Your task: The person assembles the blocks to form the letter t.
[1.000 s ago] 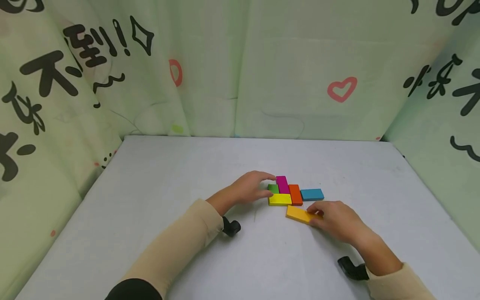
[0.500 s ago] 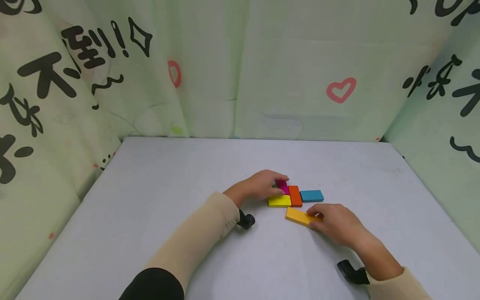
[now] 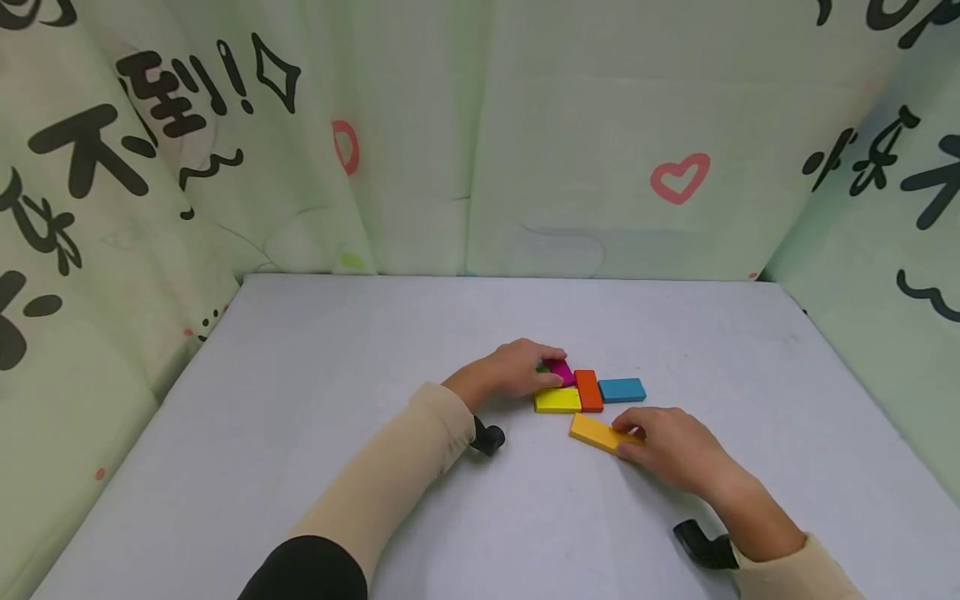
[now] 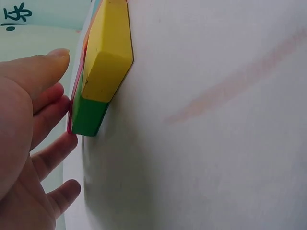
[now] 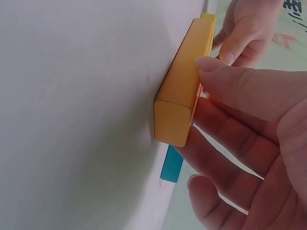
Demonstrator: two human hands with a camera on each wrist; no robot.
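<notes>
My left hand (image 3: pixel 517 368) reaches over the magenta block (image 3: pixel 559 372), thumb and fingers about it. The block stands at a slight slant. A green block (image 3: pixel 543 367) shows partly beneath that hand; the left wrist view has the green block's end (image 4: pixel 91 117) beside the fingertips. The yellow block (image 3: pixel 557 402) lies in front, against the red-orange block (image 3: pixel 589 392). With thumb and fingers, my right hand (image 3: pixel 675 446) pinches the near end of an amber block (image 3: pixel 594 432), which lies obliquely in front of the group. In the right wrist view the thumb presses the amber block's side (image 5: pixel 184 72).
A blue block (image 3: pixel 622 390) lies just right of the red-orange one. All blocks rest on a white-covered table (image 3: pixel 360 333). Pale green curtains (image 3: pixel 420 150) with dark writing and hearts hang around the back and sides.
My left hand has moved right from the group's left edge onto the magenta block, then slightly back. The magenta block has turned a little. My right hand and the amber block stay nearly still.
</notes>
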